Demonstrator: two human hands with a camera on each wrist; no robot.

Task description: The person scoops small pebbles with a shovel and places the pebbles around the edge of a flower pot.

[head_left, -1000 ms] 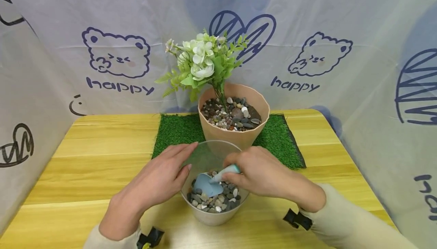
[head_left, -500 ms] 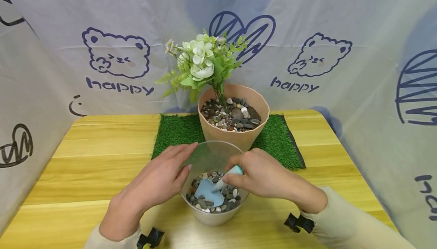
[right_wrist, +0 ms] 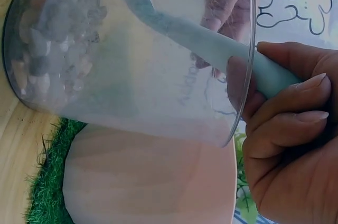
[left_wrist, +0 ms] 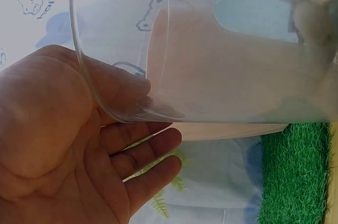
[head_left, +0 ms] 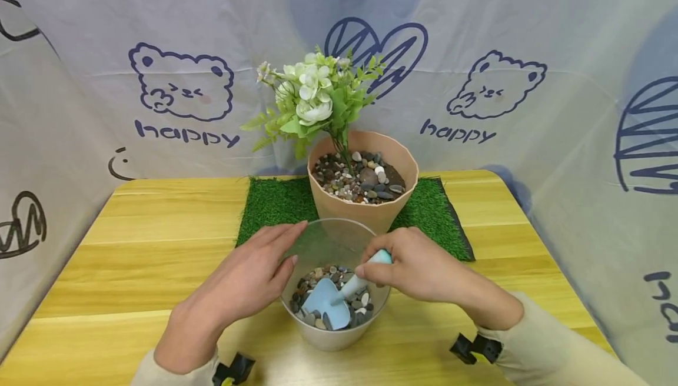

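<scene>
A clear cylindrical container (head_left: 328, 242) stands on the table, its bottom filled with mixed pebbles (head_left: 318, 273). My right hand (head_left: 418, 265) grips the pale blue handle of a small hand trowel (head_left: 328, 303) at the container's right rim. The trowel's blade lies down inside on the pebbles, its handle slanting up to the right. In the right wrist view, fingers curl round the handle (right_wrist: 206, 44). At the container's left side, my left hand (head_left: 249, 274) rests against the outer wall near the rim. Its fingers (left_wrist: 153, 182) are extended and loosely spread in the left wrist view.
Behind the container, a peach flowerpot (head_left: 365, 215) with stones and white flowers (head_left: 315, 89) stands on a green turf mat (head_left: 434, 227). The wooden table (head_left: 132, 245) backs onto a printed cloth (head_left: 254, 9).
My right hand has shifted slightly right with the trowel. The blade has slid toward the near side of the pebbles. My left hand stays in place.
</scene>
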